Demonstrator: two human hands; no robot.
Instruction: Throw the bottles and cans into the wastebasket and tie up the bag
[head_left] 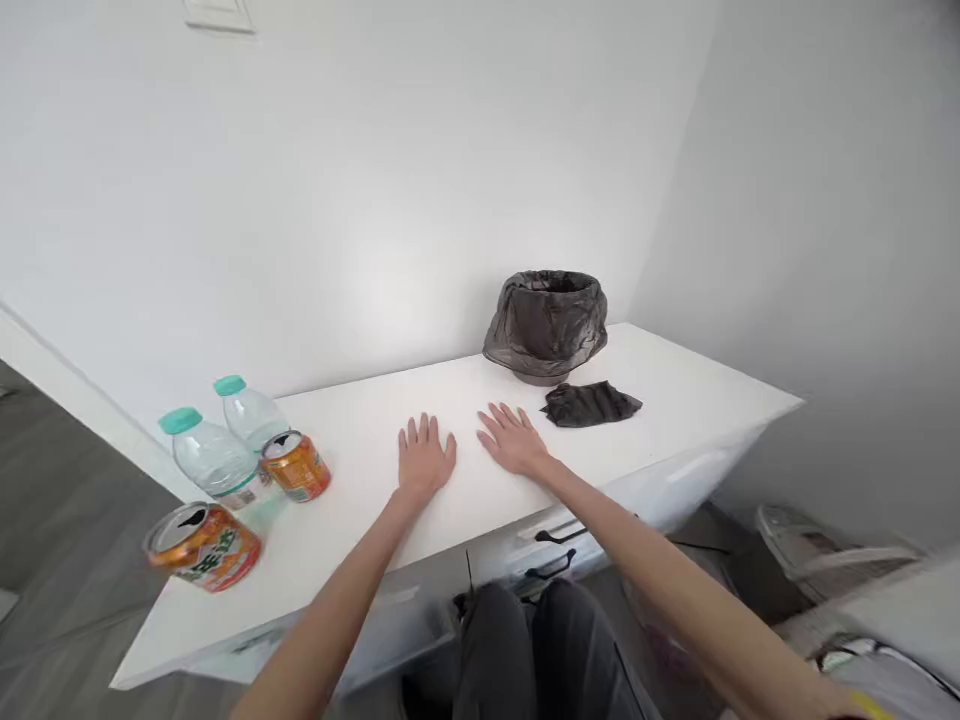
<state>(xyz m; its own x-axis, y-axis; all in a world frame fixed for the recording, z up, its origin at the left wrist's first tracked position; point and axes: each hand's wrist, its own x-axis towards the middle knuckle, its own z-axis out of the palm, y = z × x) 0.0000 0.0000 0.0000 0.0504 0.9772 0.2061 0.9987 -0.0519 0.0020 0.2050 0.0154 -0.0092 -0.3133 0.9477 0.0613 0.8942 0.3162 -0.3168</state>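
My left hand (425, 460) lies flat on the white cabinet top (360, 530), fingers stretched out and holding nothing. To its right, my right hand (514, 440) also rests palm down with its fingers spread. Close beyond the right fingertips is a folded black plastic bag (592, 404). Behind that stands a small bin lined with a black bag (551, 325). On the left are two orange soda cans, one nearer (206, 547) and one farther (298, 467), both with opened tops. Two clear bottles with teal caps, a front bottle (214, 460) and a rear bottle (251, 412), stand beside them.
A white wall (390, 200) runs along the back of the cabinet, and another wall closes the right side. Dark drawer handles (551, 570) stick out at the front, above my knees (495, 640). A blurred light-coloured basket-like object (817, 550) is at the lower right.
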